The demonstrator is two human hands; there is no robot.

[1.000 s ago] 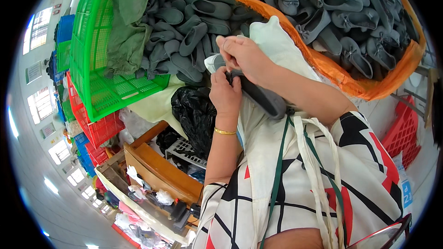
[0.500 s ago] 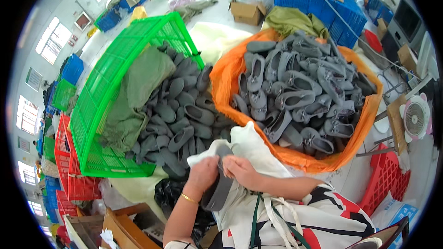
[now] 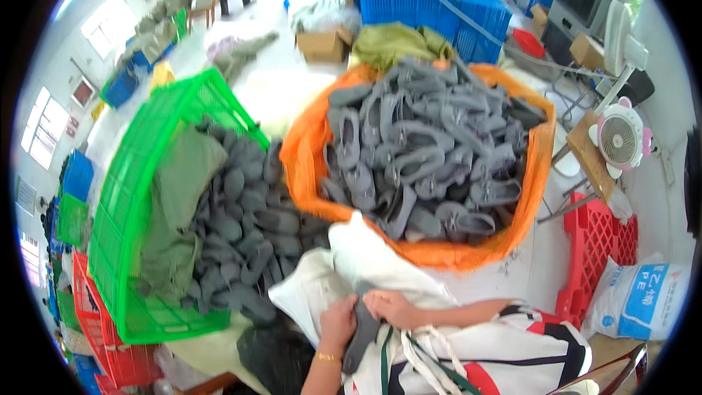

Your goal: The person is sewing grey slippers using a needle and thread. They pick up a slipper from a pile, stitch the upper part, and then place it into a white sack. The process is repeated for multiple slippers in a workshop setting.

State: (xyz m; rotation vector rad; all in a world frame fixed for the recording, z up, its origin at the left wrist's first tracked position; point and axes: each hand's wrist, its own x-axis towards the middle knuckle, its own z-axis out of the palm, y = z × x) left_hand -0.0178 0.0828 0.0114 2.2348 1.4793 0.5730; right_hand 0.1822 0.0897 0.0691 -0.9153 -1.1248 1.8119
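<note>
Orange sack (image 3: 468, 254), the broadest object, stands open before me, heaped with grey shoes (image 3: 439, 143); to its left a green crate (image 3: 121, 227), tilted toward it, holds a second heap (image 3: 234, 249) of the same kind. Pale cloth (image 3: 369, 256) lies between the sack and my body, partly behind my hands. Blue crates (image 3: 398, 11) stand on the sack's far side. Green cloth (image 3: 175, 190) is draped inside the green crate, beside its heap. At far right, a red pallet (image 3: 592, 249) leans at a slant, a white bag (image 3: 636, 300) with a blue panel just below it; a black bag (image 3: 274, 358) lies near my left forearm. Above the pallet is a small pink-and-white fan (image 3: 621, 139). Single shoe (image 3: 362, 336): grey, held lengthwise in front of me, against the pale cloth. My left hand (image 3: 338, 322) has its fingers closed around the shoe's left side. My right hand (image 3: 395, 309) has its fingers curled, the tips meeting the upper right edge; whether they grip it, I cannot tell. Smallest: a gold bracelet (image 3: 327, 357) on my left wrist.
</note>
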